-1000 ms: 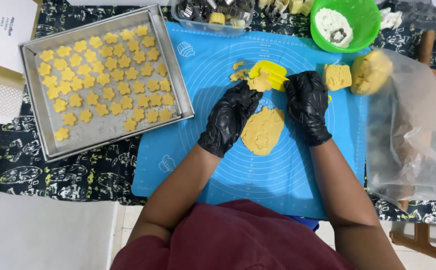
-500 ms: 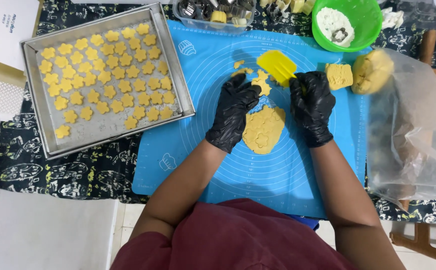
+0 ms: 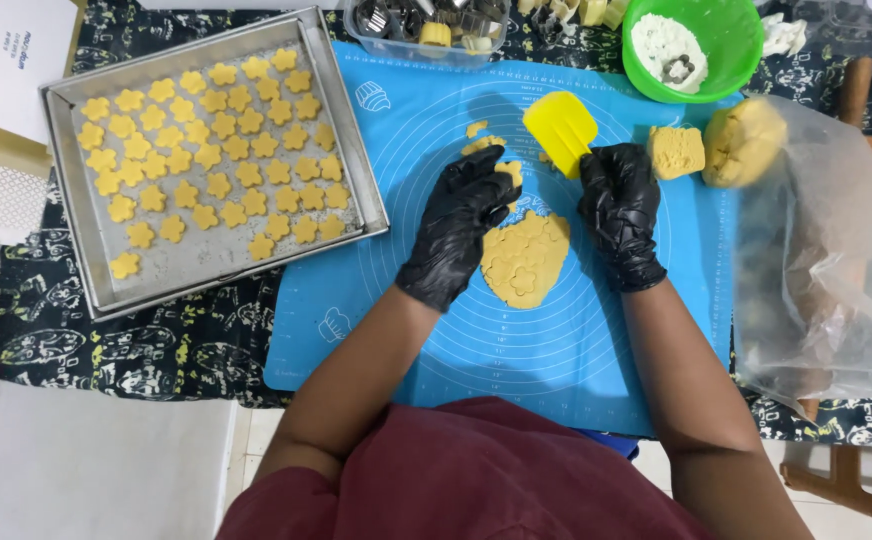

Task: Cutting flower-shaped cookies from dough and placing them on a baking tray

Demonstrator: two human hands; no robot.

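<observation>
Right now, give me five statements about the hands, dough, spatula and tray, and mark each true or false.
1. The right hand holds a yellow spatula. True.
2. Both hands are bare. False: the right hand and the left hand wear black gloves.
3. The rolled dough lies on the blue mat with flower shapes cut into it. True.
4. The metal tray sits on the person's right side. False: it is on the left, holding rows of flower-shaped cookies.
5. The green bowl is full of dough balls. False: it holds white flour and a small cutter; the dough lump lies outside it, by the clear plastic bag.
</observation>
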